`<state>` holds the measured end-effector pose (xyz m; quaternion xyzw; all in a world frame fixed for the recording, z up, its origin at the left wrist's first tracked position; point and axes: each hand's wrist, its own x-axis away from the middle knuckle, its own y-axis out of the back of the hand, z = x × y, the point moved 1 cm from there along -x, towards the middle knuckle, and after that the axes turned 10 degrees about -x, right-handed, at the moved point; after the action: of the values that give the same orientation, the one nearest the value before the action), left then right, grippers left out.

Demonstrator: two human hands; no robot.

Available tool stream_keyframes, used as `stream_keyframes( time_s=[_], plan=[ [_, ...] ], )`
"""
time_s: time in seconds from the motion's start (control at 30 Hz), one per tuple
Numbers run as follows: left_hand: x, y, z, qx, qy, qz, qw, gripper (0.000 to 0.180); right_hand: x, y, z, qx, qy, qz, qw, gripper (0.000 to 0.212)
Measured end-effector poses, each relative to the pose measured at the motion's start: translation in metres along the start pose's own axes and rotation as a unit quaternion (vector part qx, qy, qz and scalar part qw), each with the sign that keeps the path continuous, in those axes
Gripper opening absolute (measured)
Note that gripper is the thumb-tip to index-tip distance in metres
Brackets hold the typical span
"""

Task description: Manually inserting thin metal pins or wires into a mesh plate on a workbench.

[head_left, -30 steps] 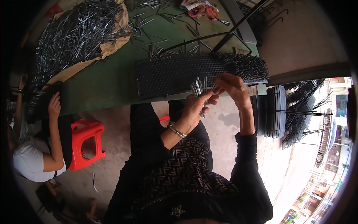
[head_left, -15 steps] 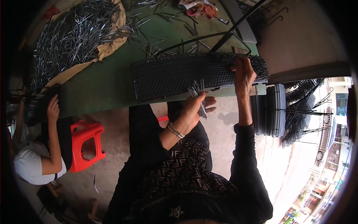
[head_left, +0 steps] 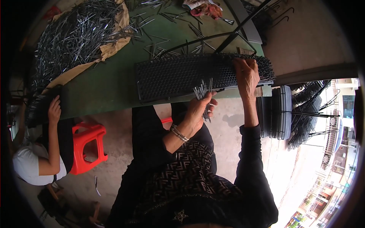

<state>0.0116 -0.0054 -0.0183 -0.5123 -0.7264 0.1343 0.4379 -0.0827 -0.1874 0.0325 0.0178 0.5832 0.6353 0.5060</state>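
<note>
Right hand (head_left: 248, 77): fingers reaching over the long black perforated tray (head_left: 173, 76), right part; tips hiding, so cannot tell whether they are pinching anything. Left hand (head_left: 196, 109): fingers holding a loose bundle of thin silvery metal rods (head_left: 200, 91), beside the flat green surface (head_left: 102, 85)'s near edge. Handling, as judged: keeping rods parallel is likely easing single picking.

wearer's shirt (head_left: 184, 165): repeating angular letter-like pattern, brown on black | readable words, numbers: none | buildings (head_left: 348, 104), far right: too small and bright to read
</note>
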Motion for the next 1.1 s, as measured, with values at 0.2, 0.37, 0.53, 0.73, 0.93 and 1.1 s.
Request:
stream_keyframes(
  time_s=[0.2, 0.37, 0.53, 0.73, 0.93, 1.1],
  plan=[
    [0.009, -0.009, -0.010, -0.016, -0.004, 0.000, 1.000, 0.030, 0.010, 0.004, 0.011, 0.046, -0.005, 0.014, 0.999, 0.021],
    [0.011, -0.009, -0.010, -0.036, -0.011, 0.002, 0.999, 0.027, 0.023, 0.015, 0.029, -0.288, -0.229, 0.209, 0.906, 0.023],
    [0.008, -0.009, -0.007, -0.098, -0.004, 0.001, 0.995, 0.027, 0.029, 0.025, 0.029, -0.482, -0.242, 0.320, 0.780, 0.012],
    [0.009, -0.015, -0.015, -0.047, 0.032, -0.030, 0.998, 0.033, 0.021, 0.041, 0.018, -0.391, -0.265, 0.125, 0.873, 0.011],
    [-0.002, -0.009, -0.001, -0.001, 0.052, -0.011, 0.999, 0.031, 0.010, 0.029, -0.010, -0.254, -0.227, -0.049, 0.939, 0.012],
    [-0.011, -0.002, 0.014, 0.048, -0.003, 0.018, 0.999, 0.027, 0.005, 0.018, -0.011, -0.251, -0.199, -0.034, 0.947, 0.014]
  ],
)
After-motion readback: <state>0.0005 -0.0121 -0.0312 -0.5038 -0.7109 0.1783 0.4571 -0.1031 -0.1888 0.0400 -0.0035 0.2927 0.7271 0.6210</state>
